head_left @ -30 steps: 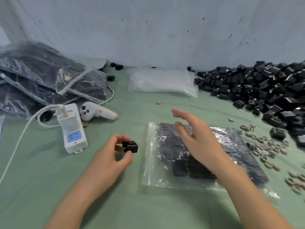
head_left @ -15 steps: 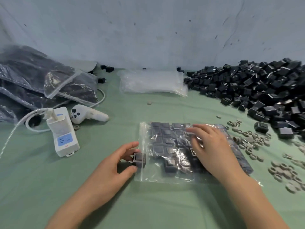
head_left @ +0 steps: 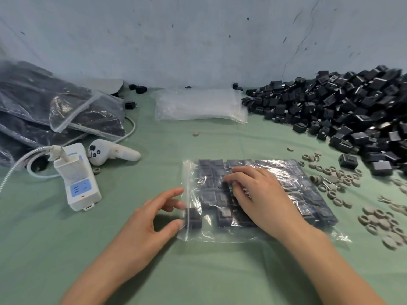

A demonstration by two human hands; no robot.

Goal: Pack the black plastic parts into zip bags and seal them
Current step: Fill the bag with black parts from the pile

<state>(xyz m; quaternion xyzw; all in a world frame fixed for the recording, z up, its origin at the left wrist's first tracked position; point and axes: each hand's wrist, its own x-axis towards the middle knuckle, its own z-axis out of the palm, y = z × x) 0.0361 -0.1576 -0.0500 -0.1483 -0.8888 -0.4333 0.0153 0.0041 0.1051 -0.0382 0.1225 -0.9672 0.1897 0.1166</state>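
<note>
One clear plastic zip bag (head_left: 193, 235) lies flat, mouth toward the left hand (head_left: 152, 219)
On the green cloth (head_left: 220, 271) its zip edge runs near-to-far at the left side. The left hand's spread thumb and fingertips touch a square black plastic part (head_left: 194, 217) just inside that mouth; the right hand (head_left: 257, 194), farther in, presses flat on the packed rows (head_left: 211, 194).

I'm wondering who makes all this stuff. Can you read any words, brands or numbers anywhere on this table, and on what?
No text here can be read.
On the white power block: the blue panel shows only socket slots, no words.
On the white controller: button marks too small to read.
On the zip bag and the black parts: no print visible.
</note>
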